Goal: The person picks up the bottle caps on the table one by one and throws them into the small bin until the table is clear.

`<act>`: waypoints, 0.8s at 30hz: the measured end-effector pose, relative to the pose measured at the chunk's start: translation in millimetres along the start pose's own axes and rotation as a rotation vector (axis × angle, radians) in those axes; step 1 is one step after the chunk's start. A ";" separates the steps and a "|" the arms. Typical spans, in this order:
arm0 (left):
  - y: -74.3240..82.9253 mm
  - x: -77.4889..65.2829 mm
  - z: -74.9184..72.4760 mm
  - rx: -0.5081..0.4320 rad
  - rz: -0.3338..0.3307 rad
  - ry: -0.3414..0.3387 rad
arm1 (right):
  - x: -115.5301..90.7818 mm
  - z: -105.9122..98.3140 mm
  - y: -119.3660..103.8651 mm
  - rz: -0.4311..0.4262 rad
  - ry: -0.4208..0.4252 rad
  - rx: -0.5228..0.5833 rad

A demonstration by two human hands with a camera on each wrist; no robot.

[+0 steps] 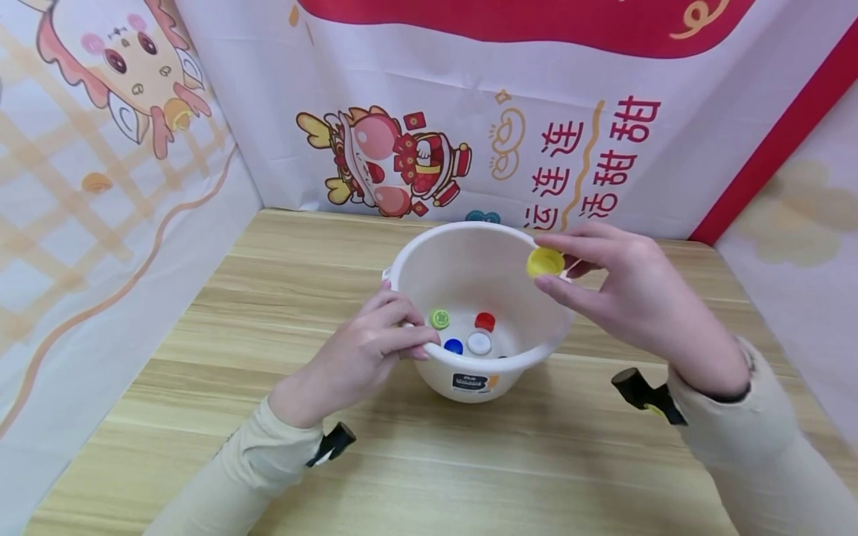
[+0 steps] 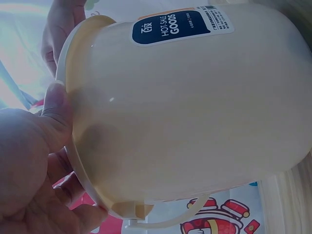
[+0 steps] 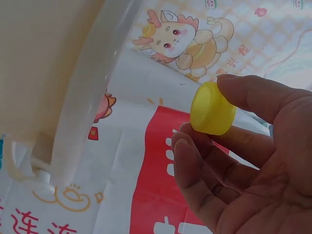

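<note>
A white plastic bucket [image 1: 482, 387] stands upright on the wooden table. At its left front rim, my left hand [image 1: 375, 335] grips the edge, thumb and fingers on either side of the wall. My right hand [image 1: 623, 290] pinches a yellow bottle cap [image 1: 546, 263] between thumb and fingertips, above the bucket's right rim. In the right wrist view the yellow cap [image 3: 212, 109] shows its closed round top. On the bucket's floor lie a green cap [image 1: 439, 319], a red cap [image 1: 485, 321], a blue cap [image 1: 453, 347] and a white cap [image 1: 479, 343]. A dark bit peeks out beside the front wall.
The bucket's handle [image 2: 170, 222] hangs down along its outer side. Behind the table [image 1: 221, 320] rises a white and red printed cloth [image 1: 415, 74], with further printed cloth [image 1: 100, 201] at the left. Wrist cameras sit on both cuffs.
</note>
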State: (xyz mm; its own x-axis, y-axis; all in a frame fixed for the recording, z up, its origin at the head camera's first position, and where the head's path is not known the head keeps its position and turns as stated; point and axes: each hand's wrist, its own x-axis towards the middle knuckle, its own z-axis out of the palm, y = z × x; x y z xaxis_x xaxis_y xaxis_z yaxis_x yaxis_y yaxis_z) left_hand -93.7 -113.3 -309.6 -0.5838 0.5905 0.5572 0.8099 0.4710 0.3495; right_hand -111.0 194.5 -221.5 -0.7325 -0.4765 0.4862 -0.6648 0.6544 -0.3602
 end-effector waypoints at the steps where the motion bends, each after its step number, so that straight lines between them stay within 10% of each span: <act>1: 0.0 -0.1 -0.2 -0.001 0.000 0.000 | 1.0 0.9 -0.5 -0.006 -0.002 0.005; 24: -0.8 0.6 0.6 0.004 0.004 -0.011 | 21.0 18.0 -6.8 0.020 -0.150 0.017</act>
State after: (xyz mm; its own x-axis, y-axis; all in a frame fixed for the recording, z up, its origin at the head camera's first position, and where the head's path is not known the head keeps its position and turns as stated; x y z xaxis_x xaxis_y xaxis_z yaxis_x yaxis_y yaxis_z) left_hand -94.8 -113.0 -310.0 -0.5808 0.5997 0.5505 0.8123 0.4711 0.3439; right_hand -124.5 169.5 -223.3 -0.7584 -0.5468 0.3547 -0.6514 0.6554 -0.3823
